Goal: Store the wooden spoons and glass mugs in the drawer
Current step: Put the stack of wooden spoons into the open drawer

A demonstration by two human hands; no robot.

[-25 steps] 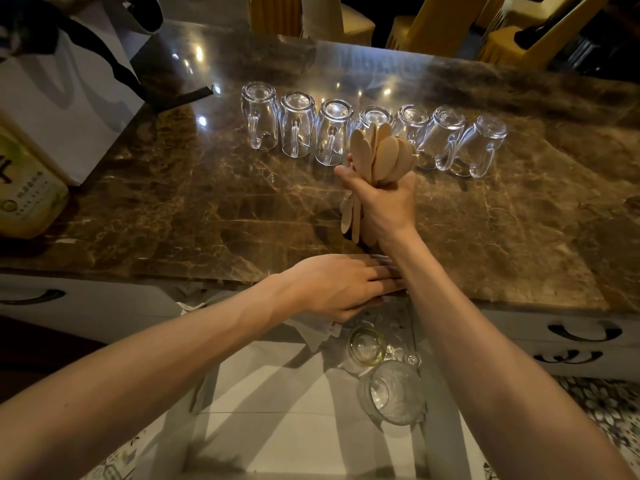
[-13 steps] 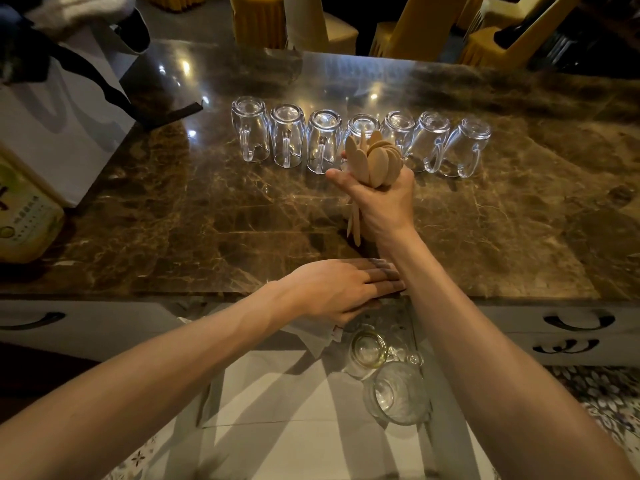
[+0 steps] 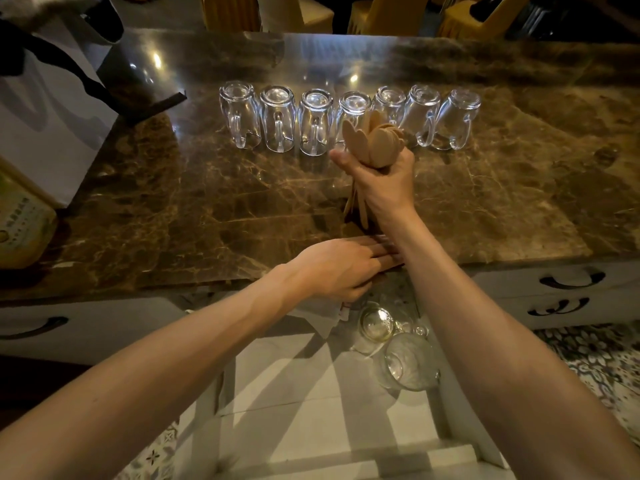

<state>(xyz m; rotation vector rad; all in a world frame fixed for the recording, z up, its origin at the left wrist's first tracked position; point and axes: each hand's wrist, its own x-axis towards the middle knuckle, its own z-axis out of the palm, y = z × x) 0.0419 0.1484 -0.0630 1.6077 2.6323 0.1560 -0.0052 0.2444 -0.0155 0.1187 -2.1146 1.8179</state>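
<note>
A person's right hand (image 3: 382, 180) gripped a bundle of wooden spoons (image 3: 372, 138) upright above a brown marble counter (image 3: 180, 202), fingers wrapped tight around the handles, bowls fanned at the top. The spoons overlapped too closely to count. Directly behind them, at 12 o'clock, seven glass mugs (image 3: 313, 123) stood upside down in a row, touching or nearly so; the spoon bowls hid part of the fourth and fifth.

The left hand (image 3: 337, 268) lay flat, fingers extended, over the counter's near edge at 6 o'clock of the spoons, just above a crumpled white paper (image 3: 322, 315); whether it held anything could not be told. The right forearm crossed over its fingertips.

Below, the open white drawer (image 3: 301, 403) held two more glass mugs (image 3: 407, 362) lying on their sides at its right side, near the paper.

At 9 o'clock a white bag with black handles (image 3: 45, 109) stood on the counter, and beside it a yellow-green package (image 3: 20, 230) bore print too small to read. Closed drawers with dark curved handles (image 3: 568, 280) flanked the open one. Yellow chairs (image 3: 391, 12) stood beyond the counter at 12 o'clock.
</note>
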